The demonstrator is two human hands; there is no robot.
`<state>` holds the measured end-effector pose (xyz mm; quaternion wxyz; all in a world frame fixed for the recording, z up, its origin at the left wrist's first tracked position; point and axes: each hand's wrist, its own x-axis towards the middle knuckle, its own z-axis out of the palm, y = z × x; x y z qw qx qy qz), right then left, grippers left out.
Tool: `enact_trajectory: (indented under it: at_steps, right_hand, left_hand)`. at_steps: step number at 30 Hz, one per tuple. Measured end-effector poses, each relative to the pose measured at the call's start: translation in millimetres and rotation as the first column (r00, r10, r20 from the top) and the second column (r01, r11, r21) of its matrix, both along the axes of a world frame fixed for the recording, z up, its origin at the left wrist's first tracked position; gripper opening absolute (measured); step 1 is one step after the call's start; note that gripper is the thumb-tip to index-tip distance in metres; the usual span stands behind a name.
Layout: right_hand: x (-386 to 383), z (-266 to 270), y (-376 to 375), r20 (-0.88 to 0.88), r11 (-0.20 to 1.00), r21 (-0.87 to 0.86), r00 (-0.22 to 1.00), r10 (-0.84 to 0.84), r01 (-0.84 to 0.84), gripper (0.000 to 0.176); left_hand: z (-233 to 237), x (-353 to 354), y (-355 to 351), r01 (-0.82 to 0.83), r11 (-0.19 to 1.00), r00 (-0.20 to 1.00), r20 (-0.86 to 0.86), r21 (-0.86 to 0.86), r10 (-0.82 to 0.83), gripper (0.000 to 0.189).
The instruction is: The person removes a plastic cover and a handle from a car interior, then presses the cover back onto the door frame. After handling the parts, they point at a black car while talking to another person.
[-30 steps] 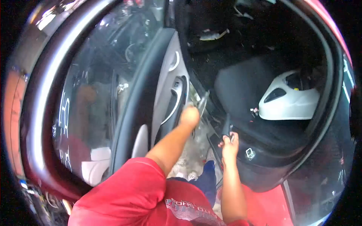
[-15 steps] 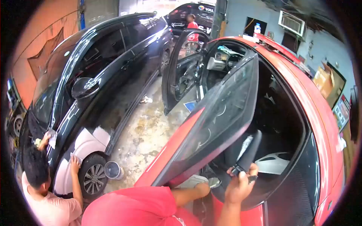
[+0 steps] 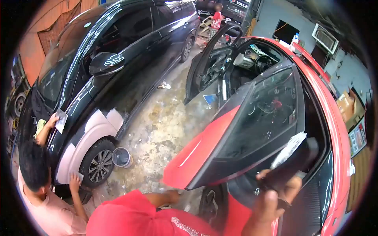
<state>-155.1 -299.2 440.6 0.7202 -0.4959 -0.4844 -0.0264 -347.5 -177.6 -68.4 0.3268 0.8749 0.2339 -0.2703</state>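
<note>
My right hand (image 3: 271,202) is closed around a long black part (image 3: 293,165) with a shiny, crinkled strip along one side. The part is blurred, and I cannot make out its exact kind. It sits in front of the lower edge of the red car's open door (image 3: 252,122). My left arm (image 3: 159,198) reaches out of a red sleeve (image 3: 122,212) toward the door's lower corner. The left hand's fingers do not show clearly.
A co-worker in a pink shirt (image 3: 59,214) holds pads against the dark car (image 3: 136,74), by its pale fender patch (image 3: 96,126). A bucket (image 3: 121,157) stands beside the wheel (image 3: 98,165). Another person (image 3: 215,19) is at the back.
The view has shifted, and the black part now appears farther right and turned. My left arm appears farther left. The co-worker's lower hand has slid down the fender.
</note>
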Motion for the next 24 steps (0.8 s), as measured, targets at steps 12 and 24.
enact_trajectory:
  at_steps: [12,24]
  right_hand:
    - [-57.7,-29.3,76.7,0.745,0.798,-0.339,0.66,-0.096,0.499,0.028]
    - [-53.7,-26.4,70.7,0.774,0.737,-0.297,0.605,-0.186,0.607,0.029]
  left_hand:
    - [-16.9,-348.1,162.1,-0.462,0.808,0.806,-0.208,0.365,0.554,0.034]
    - [-15.2,-375.1,157.5,-0.612,0.718,0.702,-0.19,0.333,0.686,0.041]
